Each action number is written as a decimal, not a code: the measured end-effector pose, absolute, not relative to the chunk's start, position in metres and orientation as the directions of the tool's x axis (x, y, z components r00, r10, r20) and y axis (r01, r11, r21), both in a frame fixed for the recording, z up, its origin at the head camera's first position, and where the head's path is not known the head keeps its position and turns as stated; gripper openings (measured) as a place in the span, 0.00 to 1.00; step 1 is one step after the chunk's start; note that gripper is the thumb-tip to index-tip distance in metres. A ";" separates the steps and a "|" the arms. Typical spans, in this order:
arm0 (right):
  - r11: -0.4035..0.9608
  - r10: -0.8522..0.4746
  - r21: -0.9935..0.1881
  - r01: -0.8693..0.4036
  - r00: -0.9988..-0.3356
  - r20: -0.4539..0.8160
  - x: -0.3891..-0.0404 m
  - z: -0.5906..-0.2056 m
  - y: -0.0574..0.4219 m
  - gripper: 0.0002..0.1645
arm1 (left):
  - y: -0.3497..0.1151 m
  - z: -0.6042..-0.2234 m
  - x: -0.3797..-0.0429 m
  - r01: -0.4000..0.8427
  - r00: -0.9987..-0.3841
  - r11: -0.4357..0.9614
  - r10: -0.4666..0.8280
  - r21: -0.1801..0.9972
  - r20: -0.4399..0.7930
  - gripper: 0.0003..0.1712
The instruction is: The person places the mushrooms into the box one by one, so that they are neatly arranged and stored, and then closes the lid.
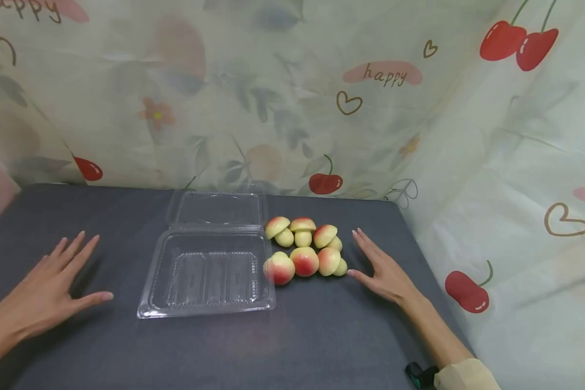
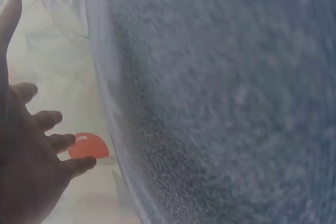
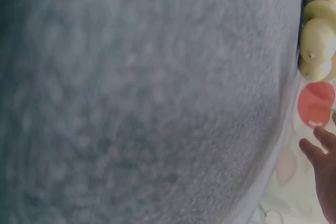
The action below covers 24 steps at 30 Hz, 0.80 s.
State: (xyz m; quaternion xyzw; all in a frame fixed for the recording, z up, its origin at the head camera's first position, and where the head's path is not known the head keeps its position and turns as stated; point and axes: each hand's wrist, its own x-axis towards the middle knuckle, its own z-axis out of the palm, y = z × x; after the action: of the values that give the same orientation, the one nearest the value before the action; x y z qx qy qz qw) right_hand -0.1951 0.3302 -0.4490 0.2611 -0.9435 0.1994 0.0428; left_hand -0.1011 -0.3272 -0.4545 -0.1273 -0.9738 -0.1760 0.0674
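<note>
Spread fingers mark my left hand (image 1: 53, 287), which holds nothing over the table to the left of a clear plastic clamshell box (image 1: 151, 295). In the left wrist view the same hand (image 2: 31, 156) shows with its fingers apart. My right hand (image 1: 387, 273) is also empty, its thumb tip close beside the nearest toy mushroom (image 1: 329, 261). Several red-and-yellow toy mushrooms lie in two rows along the box's right side, among them an upright one (image 1: 303, 225) at the back. The box stands with its lid (image 1: 219, 208) folded back away from me.
A dark grey cloth covers the table (image 1: 317, 341). Behind it and to the right hangs a printed curtain (image 1: 283, 108) with cherries and hearts. A dark band (image 1: 419, 375) sits at my right wrist, by a cream sleeve (image 1: 468, 375).
</note>
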 end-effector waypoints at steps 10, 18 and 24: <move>0.722 -0.508 -0.383 -0.576 -0.817 0.273 -0.194 -0.447 0.321 0.57 | -0.317 -0.447 -0.105 0.286 -0.958 0.832 0.236 0.476 0.164 0.72; 0.592 -0.540 -0.491 -0.639 -0.767 0.347 -0.194 -0.449 0.314 0.54 | -0.307 -0.443 -0.108 0.311 -0.950 0.777 0.272 0.547 0.154 0.72; 0.555 -0.526 -0.558 -0.617 -0.780 0.339 -0.194 -0.451 0.309 0.51 | -0.299 -0.445 -0.110 0.341 -0.939 0.727 0.299 0.597 0.172 0.70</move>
State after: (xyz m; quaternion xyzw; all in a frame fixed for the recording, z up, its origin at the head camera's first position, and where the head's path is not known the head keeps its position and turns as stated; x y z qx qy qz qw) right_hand -0.1939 0.3092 -0.4511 0.3250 -0.8793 0.3418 0.0664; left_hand -0.1096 -0.2992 -0.4445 -0.1723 -0.9286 -0.3272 0.0318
